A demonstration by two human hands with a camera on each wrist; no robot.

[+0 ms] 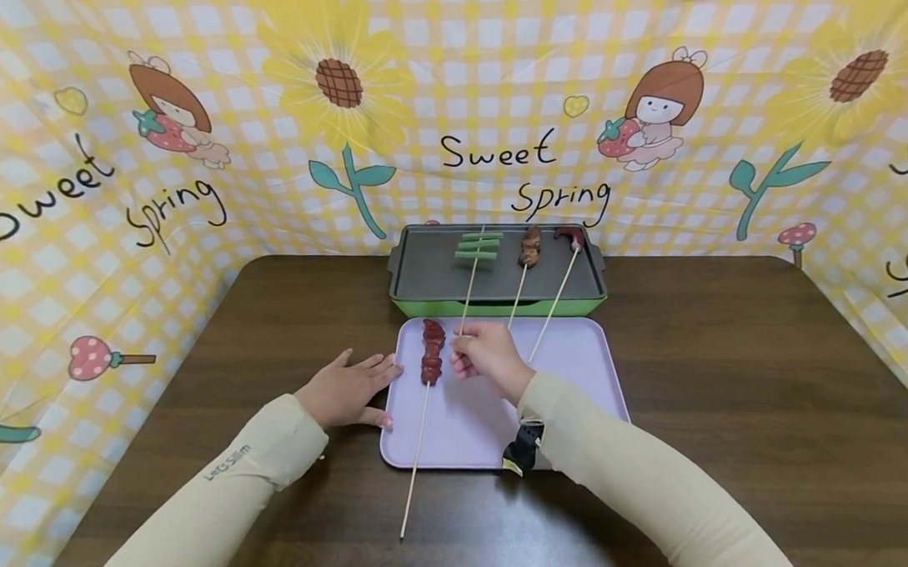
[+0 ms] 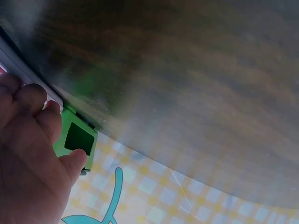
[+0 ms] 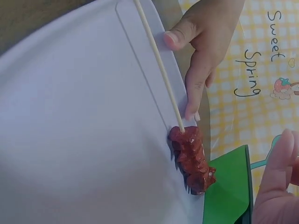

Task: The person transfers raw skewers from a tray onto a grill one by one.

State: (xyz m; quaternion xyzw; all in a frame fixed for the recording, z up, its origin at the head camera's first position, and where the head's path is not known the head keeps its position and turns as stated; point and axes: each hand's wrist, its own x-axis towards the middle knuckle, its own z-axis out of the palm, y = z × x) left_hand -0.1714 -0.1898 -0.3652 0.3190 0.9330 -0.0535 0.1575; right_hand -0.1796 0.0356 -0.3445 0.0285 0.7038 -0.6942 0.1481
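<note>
My right hand [image 1: 490, 356] pinches the stick of a green vegetable skewer [image 1: 477, 248], whose green strips are over the left half of the grill plate [image 1: 431, 272]. Whether those strips touch the plate I cannot tell. At the left edge of the lilac tray [image 1: 474, 433], my left hand [image 1: 350, 390] rests with fingers spread, fingertips at the rim. Between the hands a red meat skewer [image 1: 431, 353] lies on the tray, its stick jutting past the front edge. The right wrist view shows that red meat [image 3: 190, 158] close up, with the left hand [image 3: 205, 51] beside it.
A browned meat skewer [image 1: 530, 247] and a dark red skewer [image 1: 571, 236] lie on the grill's right half, sticks reaching over the tray. The grill's green base [image 1: 425, 308] stands directly behind the tray. A checked cloth [image 1: 417, 84] hangs behind the brown table [image 1: 697, 375].
</note>
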